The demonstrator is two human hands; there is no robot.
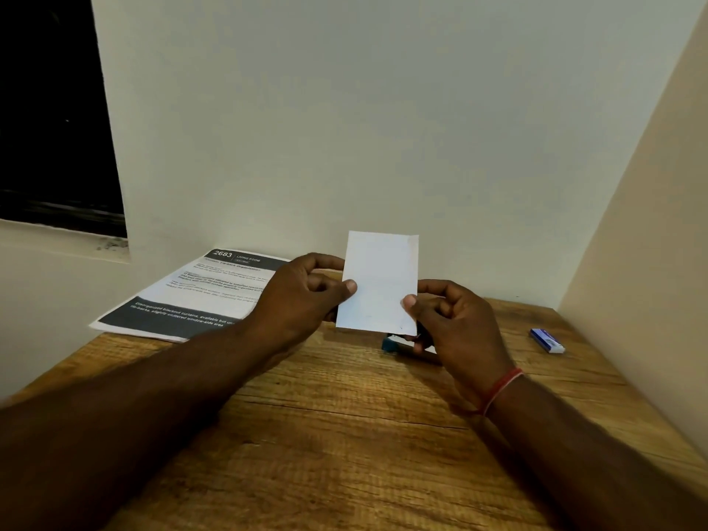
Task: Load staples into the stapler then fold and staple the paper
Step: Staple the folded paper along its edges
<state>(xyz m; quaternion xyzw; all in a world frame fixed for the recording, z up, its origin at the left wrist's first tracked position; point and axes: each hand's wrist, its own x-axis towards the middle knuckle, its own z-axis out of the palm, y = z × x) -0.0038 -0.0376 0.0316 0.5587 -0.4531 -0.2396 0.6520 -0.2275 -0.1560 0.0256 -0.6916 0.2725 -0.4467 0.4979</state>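
Observation:
A small folded white paper [379, 281] is held upright above the wooden table [325, 435], between both hands. My left hand [302, 297] pinches its left edge with thumb and fingers. My right hand [456, 327] pinches its lower right edge. Below the paper, a teal and dark stapler [394, 346] lies on the table, mostly hidden behind my right hand. A small blue and white staple box [547, 340] lies on the table to the right.
A printed sheet with dark bands [199, 297] lies at the table's back left, overhanging the edge. Walls close in at the back and right. A dark window opening [53, 109] is at the upper left.

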